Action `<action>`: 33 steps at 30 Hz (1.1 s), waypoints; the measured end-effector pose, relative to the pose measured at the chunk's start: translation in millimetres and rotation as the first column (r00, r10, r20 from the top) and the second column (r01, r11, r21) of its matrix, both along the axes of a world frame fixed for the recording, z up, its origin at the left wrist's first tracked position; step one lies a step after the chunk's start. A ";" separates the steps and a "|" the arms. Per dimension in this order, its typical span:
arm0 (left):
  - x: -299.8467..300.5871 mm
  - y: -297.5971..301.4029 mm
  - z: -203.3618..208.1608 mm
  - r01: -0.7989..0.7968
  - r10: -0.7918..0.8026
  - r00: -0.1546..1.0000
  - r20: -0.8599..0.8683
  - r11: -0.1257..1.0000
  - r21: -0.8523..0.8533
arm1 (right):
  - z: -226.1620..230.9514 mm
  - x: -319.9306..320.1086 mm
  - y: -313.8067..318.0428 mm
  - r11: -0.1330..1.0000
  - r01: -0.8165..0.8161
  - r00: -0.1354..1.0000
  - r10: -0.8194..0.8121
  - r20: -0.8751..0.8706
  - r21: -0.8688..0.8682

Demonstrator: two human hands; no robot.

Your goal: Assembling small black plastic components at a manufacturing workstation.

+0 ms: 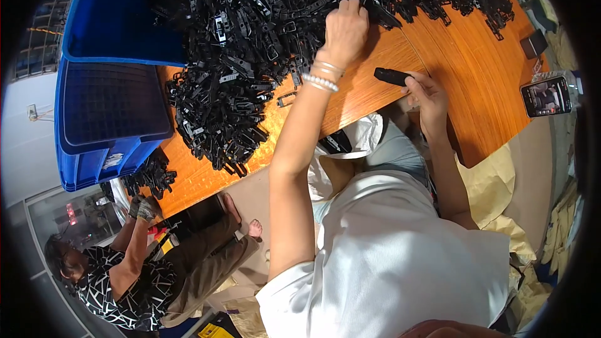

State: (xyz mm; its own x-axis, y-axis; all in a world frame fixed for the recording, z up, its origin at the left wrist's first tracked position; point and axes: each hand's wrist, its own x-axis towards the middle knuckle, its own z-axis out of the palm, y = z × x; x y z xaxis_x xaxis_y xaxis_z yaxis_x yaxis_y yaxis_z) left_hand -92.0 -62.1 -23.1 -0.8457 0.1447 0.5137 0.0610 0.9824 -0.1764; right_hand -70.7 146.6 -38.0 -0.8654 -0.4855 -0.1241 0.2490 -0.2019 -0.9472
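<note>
My right hand [427,101] holds a small, elongated black plastic piece [392,77] between thumb and fingers, just over the table's near edge. Farther forward, my left hand [347,28] reaches to the near edge of a large heap of black plastic parts [250,31]. Its fingers are curled down into the heap, and their tips are hidden; whatever they pinch does not show. Many parts in the heap are long and narrow with open slots, like clips or buckle pieces. Light bracelets circle my left wrist.
Blue plastic crates [113,100] stand at the left, against the heap on the orange wooden table [463,75]. A phone [546,97] is at the right edge, near a small dark box [533,44]. Another person [131,275] with gloved hands works at the lower left beside a smaller pile.
</note>
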 end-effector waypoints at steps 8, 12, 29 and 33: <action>42.6 28.8 4.8 0.097 0.260 0.957 -0.131 0.138 0.986 | -11.7 -11.1 -12.0 0.998 -0.034 0.998 0.037 -0.057 0.057; 63.5 23.0 10.0 0.255 0.255 0.952 -0.166 -0.369 0.894 | -10.4 -10.9 -16.5 0.997 -0.045 0.997 0.049 -0.058 0.059; 128.5 52.3 35.3 -0.195 -0.100 0.973 0.208 0.122 0.973 | 31.4 5.2 -22.1 0.962 -0.274 0.908 0.254 -0.332 -0.015; 135.9 51.0 28.4 -0.132 -0.149 0.978 0.148 0.114 0.985 | 29.5 -0.4 -18.4 0.901 -0.423 0.835 0.430 -0.343 0.098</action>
